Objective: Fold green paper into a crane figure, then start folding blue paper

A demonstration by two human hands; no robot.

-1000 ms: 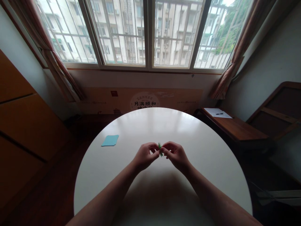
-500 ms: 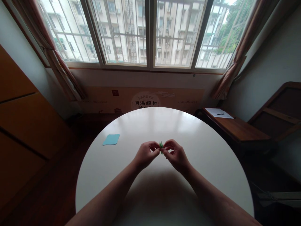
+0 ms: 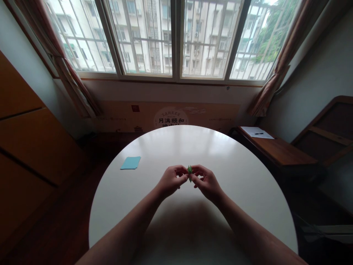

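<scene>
Between my fingertips, above the middle of the white round table [image 3: 176,146], is a small piece of folded green paper [image 3: 190,170] with pointed tips. My left hand [image 3: 173,180] pinches its left side between thumb and fingers. From the right, my right hand [image 3: 205,181] pinches the same paper, thumb below and index finger above. Fingertips of both hands cover part of the folds, so its full shape is hidden. Off to the left on the table lies a stack of light blue square paper [image 3: 130,163], apart from both hands.
Right of the table stands a brown wooden bench [image 3: 286,149], bearing a white sheet [image 3: 252,132] with a dark pen [image 3: 258,133] on it. A wooden cabinet [image 3: 30,147] is at the left. Behind the table are a printed panel [image 3: 118,110] and a barred window.
Both hands stay nearly in place. The fingers have shifted slightly on the green paper, and its pointed tips now show at a slightly different angle.
</scene>
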